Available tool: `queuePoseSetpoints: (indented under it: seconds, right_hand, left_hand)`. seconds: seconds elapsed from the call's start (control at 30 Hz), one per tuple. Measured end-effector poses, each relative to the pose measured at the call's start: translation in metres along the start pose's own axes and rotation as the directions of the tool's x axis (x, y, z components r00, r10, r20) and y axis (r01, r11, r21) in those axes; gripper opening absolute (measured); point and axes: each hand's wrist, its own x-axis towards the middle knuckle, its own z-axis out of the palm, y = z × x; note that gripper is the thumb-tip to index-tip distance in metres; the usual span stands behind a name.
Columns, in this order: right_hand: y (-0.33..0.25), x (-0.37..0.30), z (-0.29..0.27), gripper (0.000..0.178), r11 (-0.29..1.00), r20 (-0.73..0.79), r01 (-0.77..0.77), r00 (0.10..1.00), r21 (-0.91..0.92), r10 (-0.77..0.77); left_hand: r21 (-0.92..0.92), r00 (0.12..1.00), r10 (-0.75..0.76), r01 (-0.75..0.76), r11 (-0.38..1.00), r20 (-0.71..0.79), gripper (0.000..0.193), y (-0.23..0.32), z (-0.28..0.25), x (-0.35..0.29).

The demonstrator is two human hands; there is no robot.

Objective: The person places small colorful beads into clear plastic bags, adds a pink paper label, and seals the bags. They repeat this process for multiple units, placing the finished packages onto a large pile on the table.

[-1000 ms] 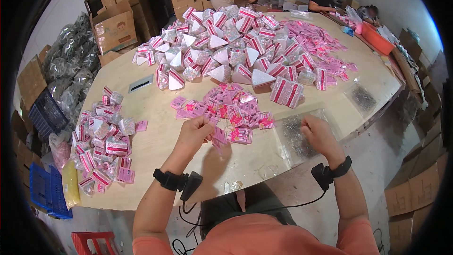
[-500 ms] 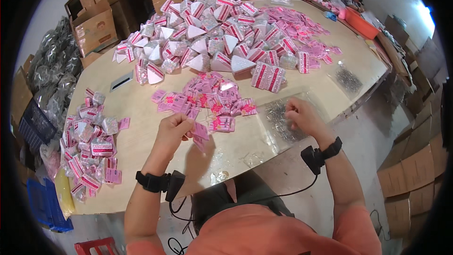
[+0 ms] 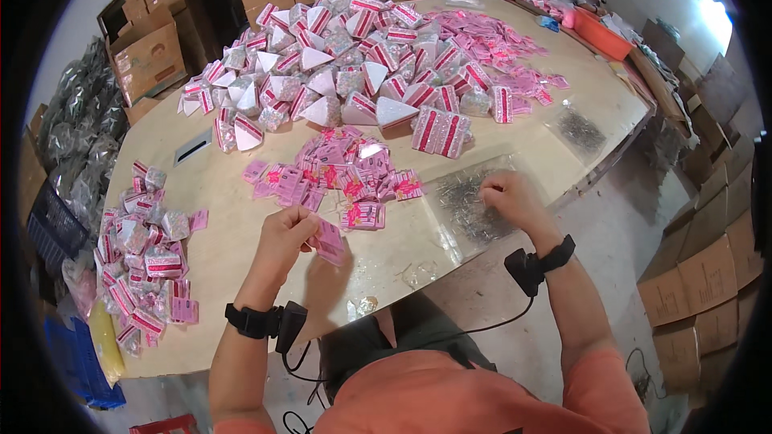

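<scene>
Between the thumb and fingers of my left hand (image 3: pixel 283 239) is a pink printed card (image 3: pixel 330 243), tilted above the near part of the table. My right hand (image 3: pixel 515 202) is closed in a pinch over a shallow clear tray of small metal pins (image 3: pixel 476 217). Anything tiny between those fingertips is too small to make out. Just beyond my hands lies a loose heap of pink cards (image 3: pixel 338 165), some with brighter flower-like prints.
Wedge-shaped glittery packages (image 3: pixel 346 72) form a big heap at the back, beside more pink cards (image 3: pixel 482 36). Bagged packages with cards (image 3: pixel 149 249) pile up at left. Another clear bag of pins (image 3: pixel 577 130) lies right. An orange tub (image 3: pixel 601 34) and several people are farther off.
The card in my left hand has swung to a flatter angle, facing up more. My right hand stays pinched above the pins. The whole view has shifted slightly.
</scene>
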Motion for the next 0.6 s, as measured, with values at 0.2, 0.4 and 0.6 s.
queuePoseSetpoints:
  seconds: [0.2,0.4,0.6]
  right_hand:
    - [-0.001,-0.001,-0.007,0.013,0.947,-0.018,-0.113,0.992,0.299,0.124]
    - [0.013,-0.006,-0.010,0.010,0.782,0.011,-0.241,0.958,0.574,0.287]
    - [0.014,-0.008,-0.009,0.010,0.858,-0.027,-0.230,0.962,0.459,0.272]
  left_hand:
    - [-0.041,0.999,0.020,-0.019,0.999,0.029,0.015,-0.001,0.003,0.001]
    - [-0.079,0.999,0.020,-0.017,0.997,0.036,0.012,-0.003,0.004,0.001]
    - [-0.033,0.999,0.009,-0.007,0.999,0.050,0.014,-0.006,0.003,0.000]
